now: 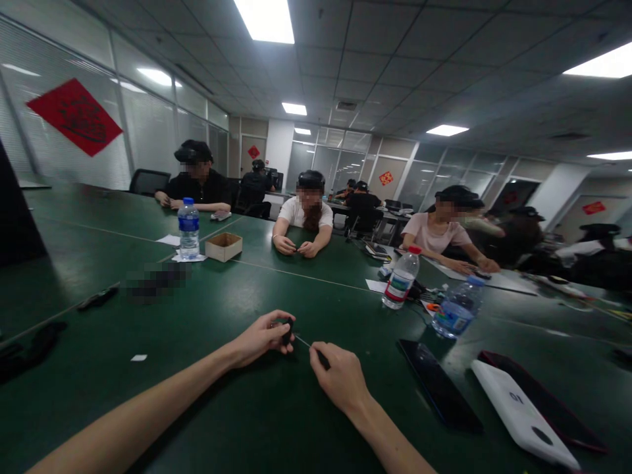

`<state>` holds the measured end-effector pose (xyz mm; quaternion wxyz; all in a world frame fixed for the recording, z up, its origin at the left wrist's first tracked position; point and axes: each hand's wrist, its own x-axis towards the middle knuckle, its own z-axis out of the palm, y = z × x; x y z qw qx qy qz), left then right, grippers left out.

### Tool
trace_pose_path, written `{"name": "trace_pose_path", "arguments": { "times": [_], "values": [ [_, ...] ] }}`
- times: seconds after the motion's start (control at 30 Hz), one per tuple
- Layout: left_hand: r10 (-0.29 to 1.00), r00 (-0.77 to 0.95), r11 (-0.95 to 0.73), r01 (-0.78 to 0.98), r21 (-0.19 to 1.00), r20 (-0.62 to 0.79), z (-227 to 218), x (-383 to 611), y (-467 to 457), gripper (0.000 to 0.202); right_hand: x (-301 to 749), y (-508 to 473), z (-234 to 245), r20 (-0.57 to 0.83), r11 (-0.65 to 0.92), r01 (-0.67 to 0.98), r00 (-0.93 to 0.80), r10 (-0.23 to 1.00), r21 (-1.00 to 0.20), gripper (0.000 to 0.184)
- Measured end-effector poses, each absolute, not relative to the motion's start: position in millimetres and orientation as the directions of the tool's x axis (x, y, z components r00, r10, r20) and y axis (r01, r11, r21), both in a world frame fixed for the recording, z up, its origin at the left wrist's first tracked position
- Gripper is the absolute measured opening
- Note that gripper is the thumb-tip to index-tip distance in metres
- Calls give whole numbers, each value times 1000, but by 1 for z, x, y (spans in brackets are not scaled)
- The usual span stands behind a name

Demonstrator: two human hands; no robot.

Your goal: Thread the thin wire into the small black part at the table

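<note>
Above the green table [237, 408], my left hand [261, 337] pinches a small black object [288, 331] between thumb and fingers; its exact kind is too small to tell. My right hand [342, 376] is closed around the dark handle of a thin screwdriver [303, 341]. The metal shaft points left toward the black object, and its tip lies close to it. Whether the tip touches cannot be made out. Both forearms reach in from the bottom of the view.
To the right lie a black phone [439, 385] and a white device [518, 408]. Water bottles stand beyond, one red-capped [401, 280], one blue-capped [457, 308]. A bottle [188, 230] and an open box [224, 249] stand far left. People sit across the table.
</note>
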<state>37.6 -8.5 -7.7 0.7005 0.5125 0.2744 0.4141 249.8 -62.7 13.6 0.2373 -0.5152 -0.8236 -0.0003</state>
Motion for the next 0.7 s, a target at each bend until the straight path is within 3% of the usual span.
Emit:
{"name": "trace_pose_path", "arguments": {
  "times": [0.23, 0.7],
  "values": [
    [872, 485, 116, -328, 938, 62, -8, 38, -5, 42, 249, -61, 13, 421, 553, 799, -429, 799, -237, 31],
    [874, 481, 107, -325, 940, 67, -12, 38, -2, 40, 249, -58, 9, 449, 569, 787, -430, 783, -238, 29]
  ]
}}
